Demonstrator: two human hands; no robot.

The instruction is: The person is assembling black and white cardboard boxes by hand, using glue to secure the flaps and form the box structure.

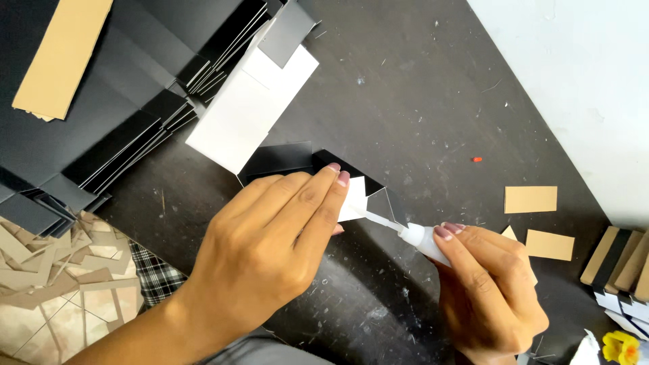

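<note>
- Down on the dusty black work surface (pixel 419 101), the left hand (pixel 270 236) presses a folded black-and-white card piece (pixel 355 196) flat.
- Right hand (pixel 490 290) grips a small white plastic glue bottle (pixel 422 240), its nozzle touching the card.
- Black card stacks (pixel 128 135) lie beyond; tan offcuts (pixel 54 270) sit at left.

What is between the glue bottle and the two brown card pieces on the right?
In the head view, only the right hand holding the glue bottle, then bare dark table before the brown card pieces.

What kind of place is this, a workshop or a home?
Probably a small craft workspace for making paper boxes: stacks of black card, brown card pieces, offcuts, and a glue bottle in the right hand.
</note>
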